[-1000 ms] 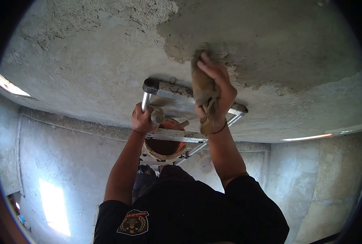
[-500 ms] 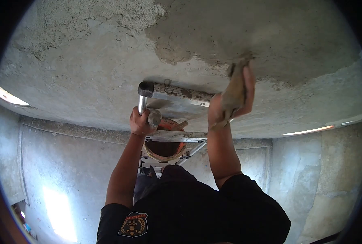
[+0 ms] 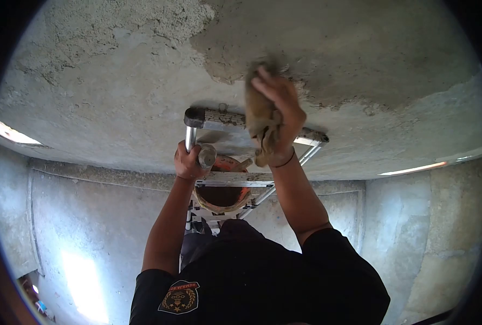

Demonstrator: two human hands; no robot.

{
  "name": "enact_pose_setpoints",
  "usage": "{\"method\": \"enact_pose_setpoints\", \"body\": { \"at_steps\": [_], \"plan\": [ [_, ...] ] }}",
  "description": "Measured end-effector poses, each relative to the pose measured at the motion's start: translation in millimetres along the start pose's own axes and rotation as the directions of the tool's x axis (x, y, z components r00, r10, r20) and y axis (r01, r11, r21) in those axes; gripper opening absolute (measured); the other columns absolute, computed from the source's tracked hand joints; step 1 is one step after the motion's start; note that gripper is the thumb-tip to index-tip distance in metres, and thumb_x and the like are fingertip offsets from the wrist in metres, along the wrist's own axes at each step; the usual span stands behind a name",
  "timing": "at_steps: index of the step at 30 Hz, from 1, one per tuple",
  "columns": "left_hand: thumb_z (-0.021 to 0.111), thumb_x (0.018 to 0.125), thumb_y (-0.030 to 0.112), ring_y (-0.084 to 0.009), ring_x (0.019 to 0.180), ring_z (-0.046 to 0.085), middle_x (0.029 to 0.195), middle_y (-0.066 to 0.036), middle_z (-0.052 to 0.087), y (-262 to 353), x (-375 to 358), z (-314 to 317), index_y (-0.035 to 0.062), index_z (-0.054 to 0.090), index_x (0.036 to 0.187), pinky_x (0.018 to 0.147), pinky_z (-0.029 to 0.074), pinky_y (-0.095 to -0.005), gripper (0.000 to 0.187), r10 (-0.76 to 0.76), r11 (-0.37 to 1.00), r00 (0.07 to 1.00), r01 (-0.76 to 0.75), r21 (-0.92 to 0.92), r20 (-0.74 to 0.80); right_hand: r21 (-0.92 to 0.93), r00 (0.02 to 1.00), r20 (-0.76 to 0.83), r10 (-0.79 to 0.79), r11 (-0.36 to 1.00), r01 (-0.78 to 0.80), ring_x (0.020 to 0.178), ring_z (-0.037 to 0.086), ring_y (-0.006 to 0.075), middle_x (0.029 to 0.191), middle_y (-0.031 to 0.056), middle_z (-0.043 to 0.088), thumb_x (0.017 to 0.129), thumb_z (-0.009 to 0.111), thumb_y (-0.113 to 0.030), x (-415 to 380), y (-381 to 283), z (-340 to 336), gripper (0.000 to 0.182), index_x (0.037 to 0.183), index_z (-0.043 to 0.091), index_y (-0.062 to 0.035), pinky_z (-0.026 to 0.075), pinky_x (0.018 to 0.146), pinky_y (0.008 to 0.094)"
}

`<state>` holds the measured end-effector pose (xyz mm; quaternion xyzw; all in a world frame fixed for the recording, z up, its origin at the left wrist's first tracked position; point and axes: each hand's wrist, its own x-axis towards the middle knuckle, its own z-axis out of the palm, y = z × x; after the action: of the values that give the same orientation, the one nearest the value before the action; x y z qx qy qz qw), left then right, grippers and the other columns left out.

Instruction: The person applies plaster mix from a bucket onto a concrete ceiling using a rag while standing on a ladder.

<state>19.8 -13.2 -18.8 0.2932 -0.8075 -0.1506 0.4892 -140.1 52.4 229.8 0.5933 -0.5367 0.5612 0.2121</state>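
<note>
My left hand point(image 3: 188, 161) is closed around the side rail of an aluminium ladder point(image 3: 233, 119), just below its dark end cap. Beside its fingers is a greyish round object point(image 3: 207, 156) that I cannot identify. My right hand point(image 3: 284, 108) grips a tan, mud-stained rag point(image 3: 260, 111) with a ragged lower end, partly blurred by motion. The rag is up against the wall at the lower edge of a darker, damp-looking plaster patch point(image 3: 360, 49). Part of the ladder's top rung is hidden behind the rag and right hand.
An orange, mortar-smeared bucket point(image 3: 241, 201) stands among the ladder rungs below my hands, with a stick-like handle point(image 3: 245, 164) at its rim. Rough plaster point(image 3: 116, 32) covers the upper left wall. Bright light falls on the surface at lower left point(image 3: 84, 287).
My right hand has swept left with the rag along the damp patch's lower edge, uncovering the ladder's right end. My left hand stays on the ladder.
</note>
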Motion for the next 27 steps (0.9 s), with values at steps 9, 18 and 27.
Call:
{"method": "enact_pose_setpoints", "body": {
  "at_steps": [9, 18, 27],
  "plan": [
    [0.082, 0.055, 0.025, -0.0345, 0.074, 0.059, 0.092, -0.016, 0.053, 2, -1, -2, 0.0130, 0.061, 0.090, 0.061, 0.051, -0.0434, 0.043, -0.018, 1.000, 1.000, 0.019, -0.015, 0.024, -0.060, 0.985, -0.108, -0.133, 0.990, 0.127, 0.111, 0.060, 0.0282, 0.120, 0.0165, 0.064, 0.090, 0.060, -0.053, 10, 6, -3, 0.057, 0.115, 0.067, -0.0019, 0.048, 0.095, 0.0391],
    [0.082, 0.052, 0.025, -0.0348, 0.077, 0.059, 0.094, -0.016, 0.053, -3, -8, 0, 0.0137, 0.061, 0.094, 0.064, 0.051, -0.0443, 0.048, -0.030, 0.999, 0.999, 0.030, -0.016, 0.032, -0.061, 0.950, -0.201, -0.240, 0.971, 0.233, 0.110, 0.060, 0.0284, 0.117, 0.0158, 0.067, 0.089, 0.059, -0.056, -3, 15, -27, 0.062, 0.110, 0.068, 0.0010, 0.047, 0.094, 0.0414],
    [0.082, 0.050, 0.023, -0.0356, 0.079, 0.059, 0.095, -0.016, 0.053, -4, -8, 4, 0.0127, 0.061, 0.095, 0.064, 0.051, -0.0450, 0.051, -0.025, 0.999, 0.999, 0.026, -0.022, 0.022, -0.071, 0.976, 0.214, 0.026, 0.997, -0.011, 0.106, 0.061, 0.0283, 0.117, 0.0150, 0.067, 0.080, 0.059, -0.068, -25, 9, -20, 0.072, 0.107, 0.071, -0.0027, 0.049, 0.092, 0.0412]
  ]
}}
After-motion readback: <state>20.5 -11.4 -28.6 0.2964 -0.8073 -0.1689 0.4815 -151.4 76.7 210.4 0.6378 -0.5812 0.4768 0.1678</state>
